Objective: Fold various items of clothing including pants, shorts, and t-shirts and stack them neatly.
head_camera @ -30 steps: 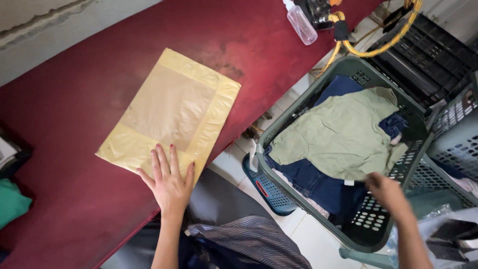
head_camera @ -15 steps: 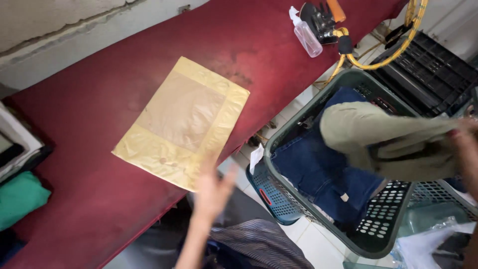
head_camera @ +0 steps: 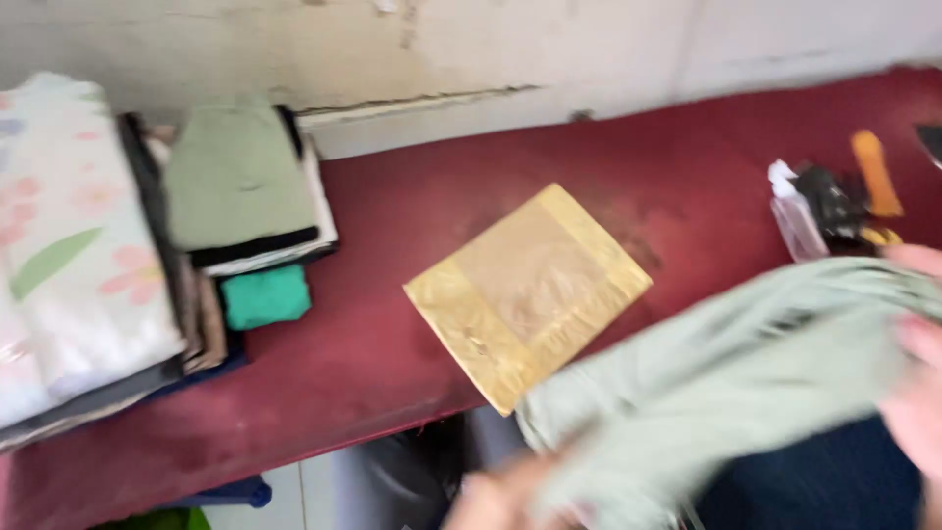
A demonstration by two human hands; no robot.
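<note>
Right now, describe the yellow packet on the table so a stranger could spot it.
On the long dark red table against the pale wall, near the front edge at the middle, lies a flat yellow plastic packet. It lies alone, turned diagonally, right of the folded clothes stack, with a paler, see-through centre panel.

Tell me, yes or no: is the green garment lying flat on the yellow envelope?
No. The green garment is held up between the right hand and left hand, overlapping only a corner of the yellow envelope.
</note>
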